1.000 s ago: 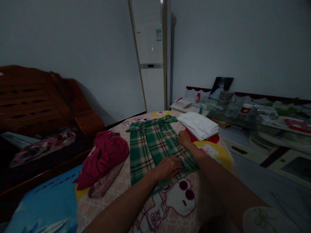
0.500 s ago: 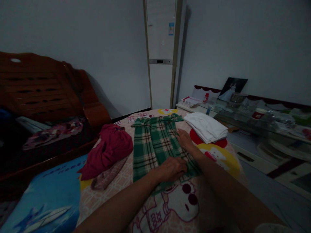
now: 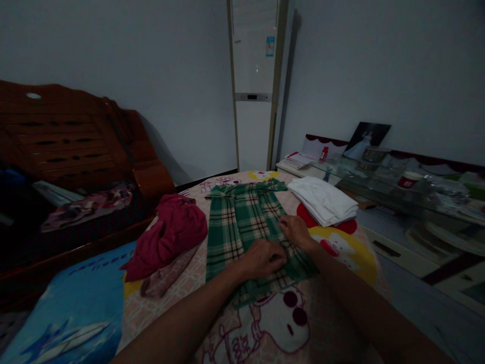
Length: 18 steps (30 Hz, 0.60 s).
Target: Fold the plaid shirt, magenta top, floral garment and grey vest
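Observation:
A green plaid shirt [image 3: 223,227] lies lengthwise in front of me on a patterned cloth, one side folded inward. Over its lower middle is my left hand [image 3: 265,258], fingers curled and closed on the fabric. My right hand [image 3: 297,231] is higher up at the shirt's right edge, its fingers bent and closed against the cloth. The fingertips of both hands are partly hidden. Left of the shirt sits a crumpled dark red garment [image 3: 172,230]. A folded white garment [image 3: 322,199] rests to the right.
The patterned cloth [image 3: 151,318] covers the surface beneath the clothes. A wooden bench [image 3: 56,151] stands at left, near a blue printed cloth [image 3: 83,303]. At right, a glass-topped cabinet [image 3: 379,174] carries a paper cup [image 3: 408,179]. A tall white air conditioner [image 3: 253,131] fills the corner.
My right hand has shifted slightly down along the shirt's edge, and its fingers are more curled. The left hand has moved a little left and up. The view has shifted slightly.

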{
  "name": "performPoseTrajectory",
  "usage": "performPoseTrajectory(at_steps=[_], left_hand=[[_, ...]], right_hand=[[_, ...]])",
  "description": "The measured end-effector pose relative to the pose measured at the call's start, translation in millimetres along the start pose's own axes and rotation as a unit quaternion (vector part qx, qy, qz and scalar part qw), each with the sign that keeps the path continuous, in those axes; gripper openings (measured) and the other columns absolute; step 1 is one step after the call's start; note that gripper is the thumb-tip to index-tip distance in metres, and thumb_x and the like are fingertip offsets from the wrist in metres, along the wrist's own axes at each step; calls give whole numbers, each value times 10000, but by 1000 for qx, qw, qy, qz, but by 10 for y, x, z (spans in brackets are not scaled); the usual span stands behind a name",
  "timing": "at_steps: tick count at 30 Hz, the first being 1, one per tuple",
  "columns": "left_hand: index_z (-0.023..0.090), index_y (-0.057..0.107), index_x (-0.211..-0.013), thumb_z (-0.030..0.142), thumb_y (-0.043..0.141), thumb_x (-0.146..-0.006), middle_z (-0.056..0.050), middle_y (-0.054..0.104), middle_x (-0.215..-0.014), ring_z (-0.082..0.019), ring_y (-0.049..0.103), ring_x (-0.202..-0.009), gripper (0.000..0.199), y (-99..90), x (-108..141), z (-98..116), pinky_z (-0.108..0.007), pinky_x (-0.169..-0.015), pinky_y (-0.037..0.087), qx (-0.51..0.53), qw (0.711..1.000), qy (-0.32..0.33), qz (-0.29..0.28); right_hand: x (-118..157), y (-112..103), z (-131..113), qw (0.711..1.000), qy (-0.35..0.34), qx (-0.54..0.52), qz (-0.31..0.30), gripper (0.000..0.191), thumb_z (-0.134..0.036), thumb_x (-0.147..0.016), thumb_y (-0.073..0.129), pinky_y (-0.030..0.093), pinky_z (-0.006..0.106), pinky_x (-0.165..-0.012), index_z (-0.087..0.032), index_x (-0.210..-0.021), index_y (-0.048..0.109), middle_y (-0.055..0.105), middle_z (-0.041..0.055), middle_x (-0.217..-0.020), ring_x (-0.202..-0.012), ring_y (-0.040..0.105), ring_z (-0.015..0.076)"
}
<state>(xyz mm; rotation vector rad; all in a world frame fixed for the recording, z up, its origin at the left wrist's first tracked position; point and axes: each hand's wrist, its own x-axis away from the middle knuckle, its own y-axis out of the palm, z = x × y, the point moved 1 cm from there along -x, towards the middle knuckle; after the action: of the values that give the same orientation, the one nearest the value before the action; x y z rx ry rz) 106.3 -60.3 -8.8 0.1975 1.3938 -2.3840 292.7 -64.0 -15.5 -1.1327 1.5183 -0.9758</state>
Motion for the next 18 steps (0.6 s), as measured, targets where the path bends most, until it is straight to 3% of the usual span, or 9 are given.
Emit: performPoseTrajectory(at_steps=[3,4,6,8,10,14,18], left_hand=[[161,716,-873,232,526,-889,-23,719,-820,-148,646,-762,204,-224,-74,-266,-228,-697,452,-4,986,-141,93],[155,722,-902,235,525,-889,-30,727,-839,-155,653,-776,213,-302,-111,-375,-234,-712,461,-14,979,-177,97],[154,731,-961,241,565,-862,-43,744,-912,-173,669,-827,212,-443,-207,-600,-246,-753,479,-46,972,-220,67],[169,730,-1020,241,594,-841,-49,746,-1006,-189,676,-920,236,-554,-335,-815,-252,-814,490,-70,972,-222,22],[173,723,-1073,228,600,-836,-58,737,-1077,-205,666,-1002,272,-634,-490,-1021,-271,-888,487,-91,968,-234,21],[126,715,-1119,150,636,-797,-102,709,-1167,-234,637,-1104,333,-665,-830,-1422,-304,-993,455,-34,941,-323,97],[134,700,-1167,122,654,-779,-86,695,-1213,-215,631,-1132,391,-559,-1097,-1764,-277,-995,459,33,924,-358,130]], right_hand=[[105,-37,-193,997,-39,-30,-62,227,-351,-916,561,392,263,-700,-175,-895,703,729,64,-853,-822,649,185],[129,-41,-245,995,-50,-34,-76,242,-383,-905,585,388,265,-689,-173,-874,700,728,62,-836,-811,651,185],[162,-36,-323,992,-66,-35,-104,302,-464,-879,621,386,269,-675,-175,-831,694,723,58,-803,-789,653,188],[180,-24,-363,989,-77,-24,-125,360,-534,-850,639,388,274,-669,-179,-807,687,717,55,-783,-777,656,194],[187,-19,-376,987,-88,-8,-135,344,-523,-847,645,387,273,-667,-182,-818,684,715,51,-784,-786,663,199],[196,-45,-353,984,-83,22,-158,249,-418,-866,629,383,271,-661,-179,-828,690,726,57,-818,-817,675,204],[249,-70,-312,974,-84,27,-206,363,-533,-839,630,396,277,-678,-179,-818,709,731,72,-836,-844,675,220]])
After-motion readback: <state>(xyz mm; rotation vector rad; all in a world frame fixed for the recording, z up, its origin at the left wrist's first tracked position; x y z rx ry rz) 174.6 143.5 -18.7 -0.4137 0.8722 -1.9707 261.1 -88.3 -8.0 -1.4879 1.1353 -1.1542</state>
